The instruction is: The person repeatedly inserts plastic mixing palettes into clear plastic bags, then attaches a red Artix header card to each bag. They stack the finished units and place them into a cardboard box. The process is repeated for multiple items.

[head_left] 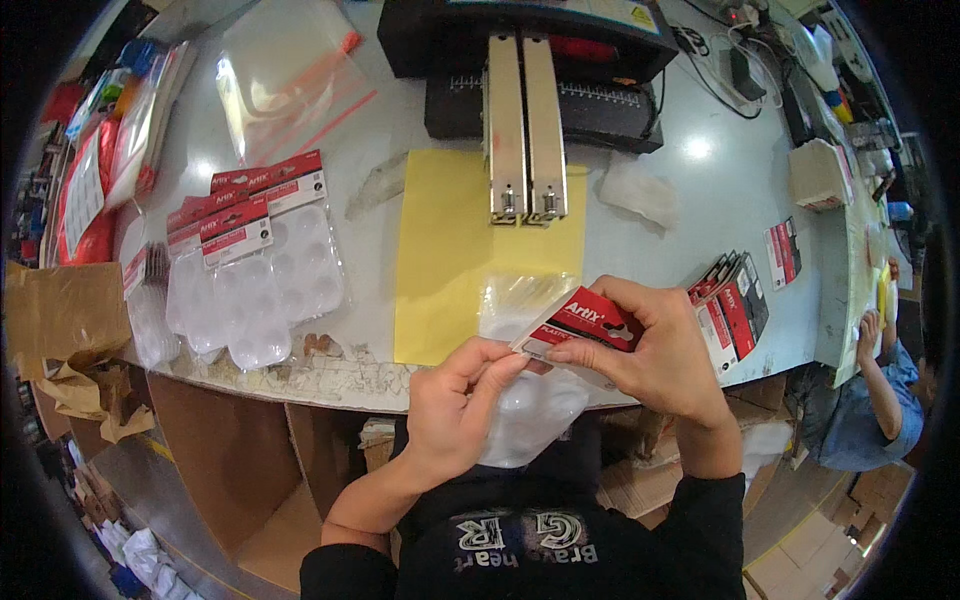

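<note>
Over the table's front edge, my right hand [655, 350] grips a red, black and white header card [585, 325] between thumb and fingers. The card is tilted. My left hand [455, 405] pinches at its left lower corner, with thumb and forefinger pressed together. Below the card hangs a white plastic paint palette [530, 410] in a clear bag, partly hidden by my hands. Clear film shows above the card too. Beneath lies a yellow sheet [440, 250], under the two metal arms [527, 130] of a black machine [400, 40].
Bagged palettes with red cards [250, 285] lie in a pile at left, beside a stack of white palettes [150, 320]. Loose header cards [735, 315] stand at right. Clear bags [290, 80] lie far left. A cardboard box [225, 460] is below the edge. Another person's arm [880, 385] is at right.
</note>
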Tool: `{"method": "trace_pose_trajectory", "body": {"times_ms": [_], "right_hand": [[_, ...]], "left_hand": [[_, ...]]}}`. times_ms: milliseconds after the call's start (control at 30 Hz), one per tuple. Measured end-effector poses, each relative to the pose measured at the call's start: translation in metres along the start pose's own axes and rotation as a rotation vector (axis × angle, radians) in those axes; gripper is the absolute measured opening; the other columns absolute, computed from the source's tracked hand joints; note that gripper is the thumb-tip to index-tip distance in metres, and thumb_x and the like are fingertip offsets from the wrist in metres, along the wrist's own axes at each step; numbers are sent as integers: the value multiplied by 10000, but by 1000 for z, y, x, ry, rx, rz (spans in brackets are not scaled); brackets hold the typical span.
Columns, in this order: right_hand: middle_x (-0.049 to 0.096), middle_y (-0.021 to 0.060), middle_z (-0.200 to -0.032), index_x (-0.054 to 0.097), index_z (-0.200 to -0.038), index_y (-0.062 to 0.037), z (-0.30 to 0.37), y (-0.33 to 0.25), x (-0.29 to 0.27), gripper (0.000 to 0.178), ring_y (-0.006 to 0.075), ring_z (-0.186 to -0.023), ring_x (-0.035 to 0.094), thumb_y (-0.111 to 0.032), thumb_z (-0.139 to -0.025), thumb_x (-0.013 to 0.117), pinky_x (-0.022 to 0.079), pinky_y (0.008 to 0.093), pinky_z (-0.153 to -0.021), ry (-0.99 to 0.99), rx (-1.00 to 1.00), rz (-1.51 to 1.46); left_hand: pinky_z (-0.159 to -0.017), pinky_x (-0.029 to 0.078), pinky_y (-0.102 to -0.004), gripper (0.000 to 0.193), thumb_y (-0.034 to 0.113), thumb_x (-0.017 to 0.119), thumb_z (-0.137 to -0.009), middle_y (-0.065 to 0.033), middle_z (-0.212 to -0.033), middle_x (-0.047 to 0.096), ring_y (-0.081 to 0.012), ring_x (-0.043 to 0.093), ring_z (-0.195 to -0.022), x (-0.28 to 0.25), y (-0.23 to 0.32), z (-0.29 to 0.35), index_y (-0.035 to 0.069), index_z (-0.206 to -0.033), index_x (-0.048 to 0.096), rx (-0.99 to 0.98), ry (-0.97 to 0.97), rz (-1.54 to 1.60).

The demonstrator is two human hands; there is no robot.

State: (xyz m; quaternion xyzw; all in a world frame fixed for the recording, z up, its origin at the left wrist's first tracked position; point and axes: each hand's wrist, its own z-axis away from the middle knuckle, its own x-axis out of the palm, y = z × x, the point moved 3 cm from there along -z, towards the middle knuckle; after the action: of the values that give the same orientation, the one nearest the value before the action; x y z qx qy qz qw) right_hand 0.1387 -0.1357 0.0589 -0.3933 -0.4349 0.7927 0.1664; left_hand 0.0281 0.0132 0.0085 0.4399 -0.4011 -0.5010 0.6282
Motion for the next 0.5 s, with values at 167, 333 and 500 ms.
{"method": "trace_pose_trajectory", "body": {"times_ms": [167,333,500], "right_hand": [[673,69,-721,655,-890,14,-3,-3,6,314,93,-643,590,-191,-717,818,490,258,-625,-46,-107,95],[674,69,-729,659,-919,27,-7,4,2,300,118,-644,616,-161,-730,799,499,266,-632,-32,-206,122],[684,80,-719,692,-886,14,-1,37,2,295,97,-652,628,-252,-785,768,500,249,-609,-73,176,-99]], "left_hand": [[-603,414,-181,136,107,582,-939,-8,-756,647,-30,515,-669,-4,2,0,-17,-930,636,-27,1,-124],[-593,394,-182,150,107,568,-943,15,-729,612,-28,486,-661,-11,3,0,-18,-904,641,30,14,-228],[-592,399,-197,195,132,538,-962,21,-727,604,-35,476,-668,-30,-10,-4,-31,-919,637,115,326,3]]}}
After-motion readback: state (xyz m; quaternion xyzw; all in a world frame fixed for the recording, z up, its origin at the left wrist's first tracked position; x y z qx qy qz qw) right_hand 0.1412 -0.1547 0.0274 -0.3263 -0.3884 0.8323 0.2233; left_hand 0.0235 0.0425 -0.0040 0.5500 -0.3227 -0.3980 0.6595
